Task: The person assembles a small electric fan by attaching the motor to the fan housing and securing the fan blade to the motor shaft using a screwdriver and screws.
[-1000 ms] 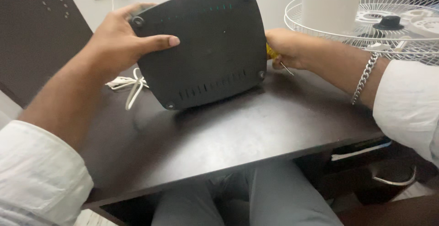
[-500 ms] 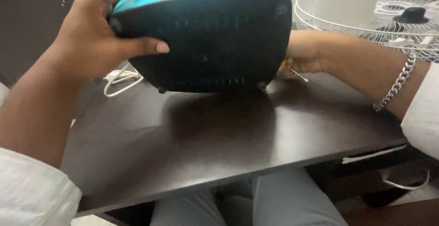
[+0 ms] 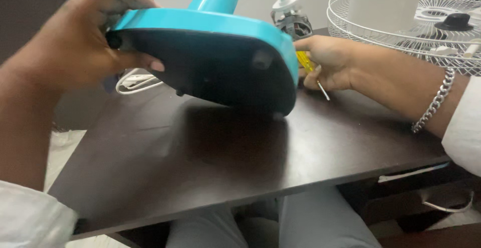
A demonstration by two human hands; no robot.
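Observation:
A turquoise fan base (image 3: 215,60) with a black underside is tilted above the dark table (image 3: 250,157), one corner near the tabletop. A turquoise stem rises from its top. My left hand (image 3: 85,42) grips its left edge, thumb under the black bottom. My right hand (image 3: 325,60) is at the base's right edge and holds a small screwdriver (image 3: 311,72) with a yellow handle, its thin metal shaft pointing down to the right. A chain bracelet hangs on my right wrist.
A white wire fan guard (image 3: 401,27) lies at the back right with a black knob (image 3: 455,21) on it. A fan motor (image 3: 290,20) stands behind the base. A white cord (image 3: 133,82) lies at the back left. My knees show under the table edge.
The base has tipped from showing its flat black underside toward upright, so its turquoise top and stem now show. My right hand has come out from behind it with the screwdriver.

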